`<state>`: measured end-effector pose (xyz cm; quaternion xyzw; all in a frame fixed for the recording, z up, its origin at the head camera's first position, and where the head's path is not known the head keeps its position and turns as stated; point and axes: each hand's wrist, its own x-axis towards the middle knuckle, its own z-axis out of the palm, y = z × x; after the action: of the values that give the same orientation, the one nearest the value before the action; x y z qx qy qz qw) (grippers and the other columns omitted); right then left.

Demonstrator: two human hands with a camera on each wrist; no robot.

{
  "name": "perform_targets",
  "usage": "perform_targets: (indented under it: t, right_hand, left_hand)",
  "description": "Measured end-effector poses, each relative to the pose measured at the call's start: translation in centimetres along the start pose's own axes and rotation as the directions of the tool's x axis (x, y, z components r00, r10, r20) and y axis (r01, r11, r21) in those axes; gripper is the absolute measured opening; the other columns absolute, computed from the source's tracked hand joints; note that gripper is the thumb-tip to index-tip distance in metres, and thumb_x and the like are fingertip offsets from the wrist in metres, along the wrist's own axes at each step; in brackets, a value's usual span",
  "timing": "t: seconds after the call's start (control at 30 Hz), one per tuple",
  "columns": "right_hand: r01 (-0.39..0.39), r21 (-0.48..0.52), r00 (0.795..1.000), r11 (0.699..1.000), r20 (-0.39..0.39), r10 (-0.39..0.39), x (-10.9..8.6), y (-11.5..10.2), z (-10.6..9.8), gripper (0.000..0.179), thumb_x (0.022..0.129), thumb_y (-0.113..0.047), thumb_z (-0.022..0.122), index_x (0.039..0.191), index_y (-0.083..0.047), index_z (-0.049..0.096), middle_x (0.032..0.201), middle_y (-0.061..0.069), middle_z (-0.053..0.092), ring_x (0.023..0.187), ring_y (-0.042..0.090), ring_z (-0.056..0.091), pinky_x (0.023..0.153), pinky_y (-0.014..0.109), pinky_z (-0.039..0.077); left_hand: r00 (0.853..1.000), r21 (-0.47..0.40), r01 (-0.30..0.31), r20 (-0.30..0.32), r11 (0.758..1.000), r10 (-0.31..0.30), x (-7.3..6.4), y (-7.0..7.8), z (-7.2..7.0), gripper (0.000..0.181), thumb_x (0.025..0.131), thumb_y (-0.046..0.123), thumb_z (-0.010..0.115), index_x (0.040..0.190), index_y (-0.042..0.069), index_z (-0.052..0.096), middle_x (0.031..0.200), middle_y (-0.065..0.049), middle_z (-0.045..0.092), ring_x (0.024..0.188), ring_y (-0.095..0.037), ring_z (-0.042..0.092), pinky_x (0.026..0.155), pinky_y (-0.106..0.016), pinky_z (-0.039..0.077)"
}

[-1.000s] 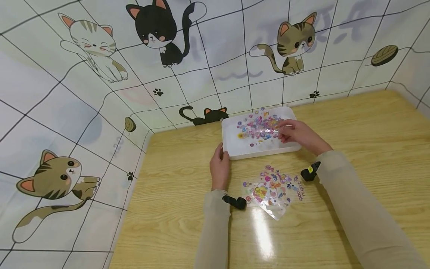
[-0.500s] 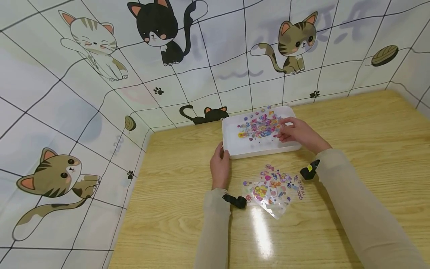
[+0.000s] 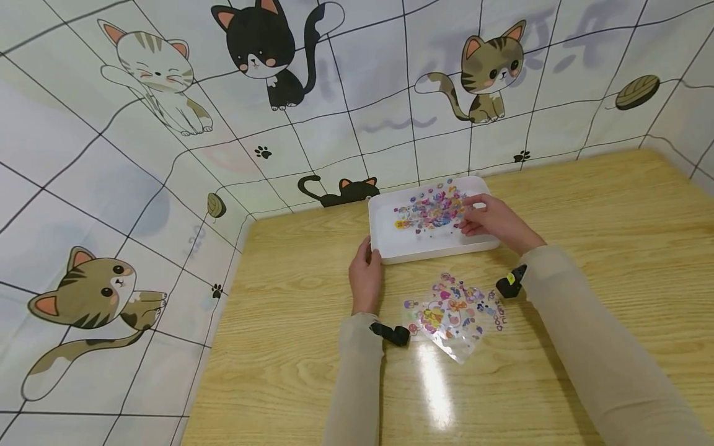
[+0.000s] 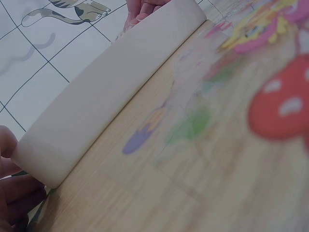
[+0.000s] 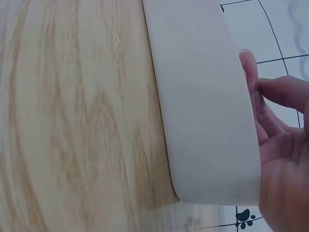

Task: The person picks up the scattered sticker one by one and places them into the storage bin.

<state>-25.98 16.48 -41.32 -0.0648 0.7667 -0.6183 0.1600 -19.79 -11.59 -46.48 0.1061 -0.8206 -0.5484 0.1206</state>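
Note:
A shallow white tray (image 3: 387, 238) stands near the back of the table. My left hand (image 3: 365, 279) grips its front left corner; in the left wrist view the thumb and fingers (image 4: 21, 193) lie around the end of the wall. Over the tray's right part, my right hand (image 3: 496, 218) has thumb and forefinger together. It appears to pinch a clear sticker sheet (image 3: 432, 209) of small colourful pictures, which spreads over the tray and past its back rim. The right wrist view shows that hand (image 5: 285, 125) partly hidden behind the tray wall, with the pinched edge out of sight.
Another clear sticker sheet (image 3: 457, 313) with pink, yellow and purple pictures lies on the wooden table (image 3: 290, 347) in front of the tray. A white wall covering (image 3: 379, 68) with cartoon cats and black grid lines rises behind the table and on the left.
The stickers over the tray have shifted slightly, their top ones moving right, and the glare on them has gone. My left hand and the tray stay put; the right forearm has moved slightly left.

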Motion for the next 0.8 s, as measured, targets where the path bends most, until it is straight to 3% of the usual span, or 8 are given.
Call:
perform_targets:
  t: [0.23,0.47,0.8]
  right_hand:
    - [-0.04,-0.007,0.999,0.999,-0.028,0.04,0.29,-0.08,0.23,0.047,0.094,-0.019,0.043,0.135,-0.002,0.026,0.102,0.021,0.058,0.089,0.032,0.059,0.078,0.038,0.049]
    - [-0.078,-0.042,0.996,0.996,-0.052,0.076,0.57,-0.05,0.49,0.056,0.095,-0.016,0.041,0.141,-0.001,0.014,0.1,0.022,0.059,0.089,0.033,0.06,0.074,0.036,0.051]
    - [-0.104,-0.07,0.99,0.992,-0.105,0.096,0.29,-0.34,0.72,0.054,0.096,-0.017,0.039,0.141,0.002,0.017,0.101,0.021,0.06,0.087,0.027,0.061,0.075,0.034,0.051]
  left_hand:
    - [1.0,0.006,-0.019,0.0,1.0,0.019,0.01,-0.05,-0.04,0.038,0.092,0.027,0.044,0.131,0.026,0.046,0.125,0.006,0.051,0.113,-0.005,0.046,0.091,-0.026,0.04]
    - [0.999,0.011,-0.039,0.002,0.999,0.039,-0.01,-0.12,-0.05,0.038,0.092,0.026,0.045,0.13,0.024,0.047,0.123,0.002,0.053,0.11,-0.006,0.048,0.09,-0.027,0.041]
    - [0.999,0.01,-0.034,0.007,0.999,0.034,-0.09,0.05,-0.06,0.038,0.092,0.025,0.046,0.13,0.024,0.047,0.124,0.0,0.053,0.11,-0.008,0.048,0.091,-0.028,0.041]
